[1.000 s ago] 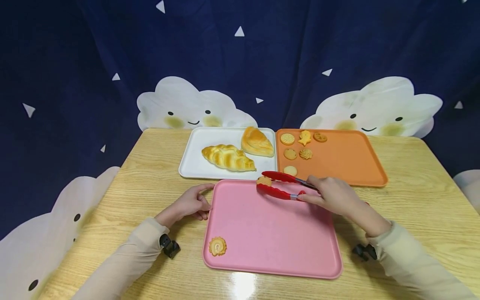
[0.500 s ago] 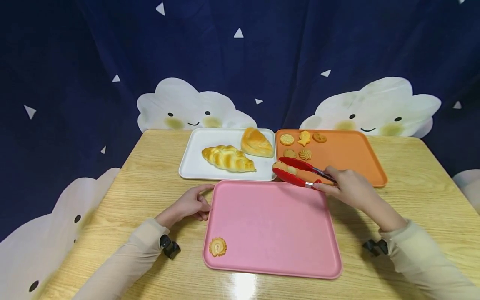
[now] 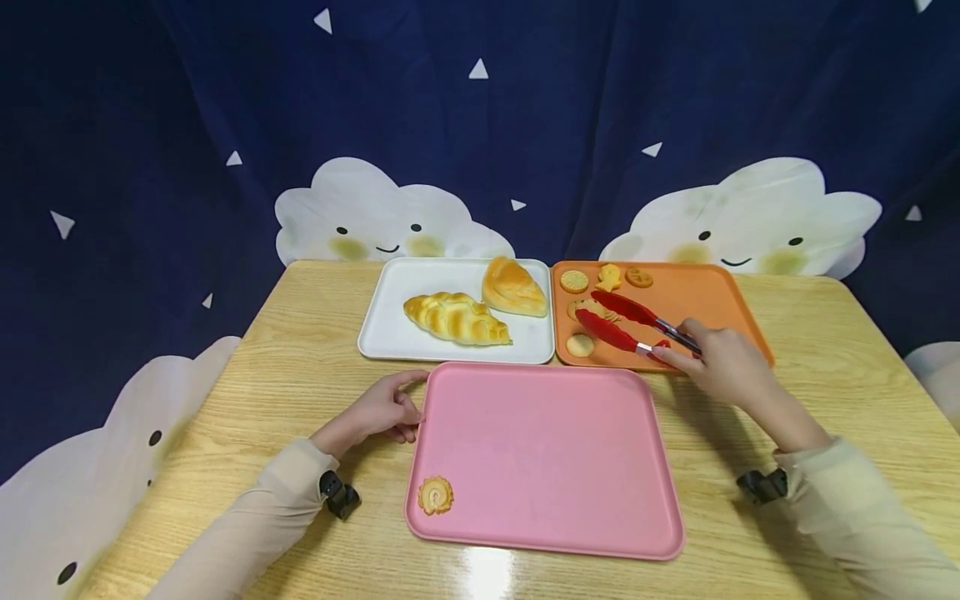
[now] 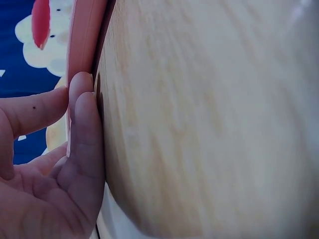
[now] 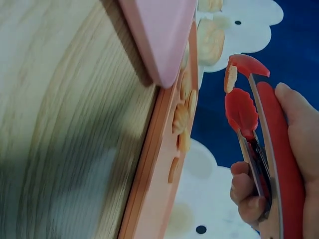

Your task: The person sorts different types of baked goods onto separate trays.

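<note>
My right hand (image 3: 723, 362) grips red-tipped tongs (image 5: 281, 164) above the orange tray (image 3: 701, 304). Between the tong tips is a cookie (image 5: 231, 78), seen edge-on in the right wrist view. Below the tongs, a pale round cookie (image 3: 581, 345) lies at the tray's near left. Some cookies behind the tong tips are partly hidden. At the left rim of the pink tray (image 3: 547, 458), my left hand (image 3: 382, 408) pinches the edge between thumb and fingers. A scalloped cookie (image 3: 436, 495) lies in that tray's near left corner.
The white tray (image 3: 382, 333) at the back holds a braided bread (image 3: 456, 317) and a folded bread (image 3: 513, 287). Along the orange tray's far side are a round biscuit (image 3: 574, 281), a fish-shaped cookie (image 3: 609, 277) and a pretzel-like cookie (image 3: 639, 277).
My right hand has carried the tongs and cookie from the pink tray's far edge, back and rightward, over the orange tray. The left hand has stayed at the pink tray's rim.
</note>
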Motion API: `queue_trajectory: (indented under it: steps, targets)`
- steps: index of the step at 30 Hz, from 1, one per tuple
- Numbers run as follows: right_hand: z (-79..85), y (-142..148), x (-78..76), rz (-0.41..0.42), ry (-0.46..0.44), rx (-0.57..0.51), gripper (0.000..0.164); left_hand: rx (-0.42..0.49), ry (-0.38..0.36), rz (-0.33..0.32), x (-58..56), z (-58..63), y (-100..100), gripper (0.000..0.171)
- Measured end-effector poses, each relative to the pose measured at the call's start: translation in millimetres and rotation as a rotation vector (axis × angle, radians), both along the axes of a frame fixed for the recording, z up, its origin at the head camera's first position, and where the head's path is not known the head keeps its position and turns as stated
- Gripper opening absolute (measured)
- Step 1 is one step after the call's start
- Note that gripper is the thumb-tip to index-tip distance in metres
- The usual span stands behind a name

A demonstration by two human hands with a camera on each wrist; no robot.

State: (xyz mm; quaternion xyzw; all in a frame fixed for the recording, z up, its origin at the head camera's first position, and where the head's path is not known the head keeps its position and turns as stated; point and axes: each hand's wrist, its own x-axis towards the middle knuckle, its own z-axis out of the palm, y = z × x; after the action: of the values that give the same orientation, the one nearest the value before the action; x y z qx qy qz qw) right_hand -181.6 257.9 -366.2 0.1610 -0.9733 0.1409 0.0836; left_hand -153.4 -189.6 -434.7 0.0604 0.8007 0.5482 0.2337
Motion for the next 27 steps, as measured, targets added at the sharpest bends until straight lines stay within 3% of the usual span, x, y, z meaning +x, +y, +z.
queue_trajectory:
  steps: [8,27]
  targets:
    - [-1.1,15,-6.8,-0.048,-0.017,-0.020,0.045,0.020,0.002,-0.002,1.0,1.6,0,0.068]
    - [-20.9,46,-19.0,-0.181,-0.052,0.013,0.051,0.013,-0.009,-0.003,1.2,4.1,-1,0.069]
